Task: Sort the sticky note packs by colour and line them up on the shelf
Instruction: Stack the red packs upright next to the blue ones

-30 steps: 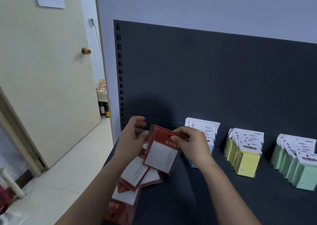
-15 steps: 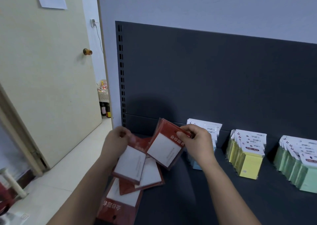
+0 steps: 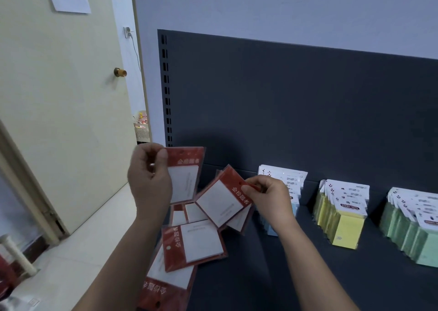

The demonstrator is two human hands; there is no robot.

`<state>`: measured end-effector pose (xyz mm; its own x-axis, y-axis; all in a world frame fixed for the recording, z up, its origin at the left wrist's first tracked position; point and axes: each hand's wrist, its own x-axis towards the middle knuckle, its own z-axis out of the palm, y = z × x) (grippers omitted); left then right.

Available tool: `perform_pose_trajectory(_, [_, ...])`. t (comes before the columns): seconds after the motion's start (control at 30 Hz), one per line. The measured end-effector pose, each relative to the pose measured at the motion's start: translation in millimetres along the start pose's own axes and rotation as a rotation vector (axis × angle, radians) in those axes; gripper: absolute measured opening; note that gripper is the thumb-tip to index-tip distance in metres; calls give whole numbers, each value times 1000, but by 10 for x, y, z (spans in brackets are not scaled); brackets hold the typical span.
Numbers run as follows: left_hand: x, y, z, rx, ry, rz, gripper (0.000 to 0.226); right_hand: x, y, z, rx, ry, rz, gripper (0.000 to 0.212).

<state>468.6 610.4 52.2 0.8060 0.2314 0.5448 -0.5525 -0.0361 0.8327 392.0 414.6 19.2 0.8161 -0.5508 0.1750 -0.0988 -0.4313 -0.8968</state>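
1. The left hand (image 3: 149, 182) is closed on one red-framed pack (image 3: 186, 174), gripping its left edge and red header. It holds the pack upright above the shelf (image 3: 272, 275); the pack shows a white pad face under clear wrap and gold characters on the header.
2. Below and just right of that hand, more red packs (image 3: 194, 244) lie loose and overlapping on the shelf's left end, each with the same white square and red border. One hangs over the front edge, its header nearest the camera.
3. The right hand (image 3: 267, 198) pinches the red header of a tilted bunch of red packs (image 3: 225, 200) between thumb and fingers, the white face turned up and left toward the other hand.
4. Behind the right hand, partly hidden by it, stands a row of blue packs (image 3: 284, 185) with white headers.
5. Right of that hand, well apart, a row of yellow packs (image 3: 343, 218) leans back.
6. Farthest right, a row of green packs (image 3: 417, 230) runs to the frame edge.
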Motion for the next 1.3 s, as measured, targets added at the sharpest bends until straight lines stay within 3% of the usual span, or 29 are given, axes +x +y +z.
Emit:
perform_pose_trajectory(0.07, [28,51,22,-66,89,-3,28,-3,-3,-2,7,-8,3,21])
perform_pose_trajectory(0.1, [22,68,45,-86,49,-11,28,-5,-10,-2,19,-17,5,21])
perform_pose_trajectory(0.2, [-95,20,162,-27,-339,-98,20,-9,-44,7,97,-39,-5,25])
perform_pose_trajectory(0.27, [-200,-108,263,38,-514,-171,13,-11,-72,-3,152,-56,-2,25])
perform_pose_trajectory(0.47, [-262,-374,445,-2,-582,-411,15,-36,-18,-37,320,-98,103,20])
perform_pose_trajectory(0.57, [-277,-401,490,48,-572,-350,13,-53,-46,-51,342,-145,155,33])
perform_pose_trajectory(0.63, [-311,-413,506,76,-551,-292,11,-59,-52,-70,299,-187,130,34])
perform_pose_trajectory(0.73, [-319,-417,507,49,-589,-242,10,-25,-32,-85,90,-157,-5,6])
perform_pose_trajectory(0.83, [-260,-461,476,-2,-578,-306,10,-2,-20,-66,-61,-101,-27,25])
perform_pose_trajectory(0.9, [-164,-598,412,200,-531,-376,14,2,-11,-61,-131,-68,-54,29])
perform_pose_trajectory(0.93, [-113,-706,365,435,-569,-368,20,5,-4,-64,-150,-55,-62,28])
perform_pose_trajectory(1.0, [-53,-900,263,935,-776,-292,28,8,4,-66,-188,-33,-65,23])
perform_pose_trajectory(1.07, [-65,-998,210,1159,-954,-265,32,15,-6,-67,-202,-21,-59,17])
perform_pose_trajectory(1.2, [-32,-1048,218,1168,-979,-332,49,31,-18,-66,-244,1,-49,13])
perform_pose_trajectory(1.3, [-5,-1062,201,957,-808,-404,14,40,-10,-87,-276,21,-52,12])
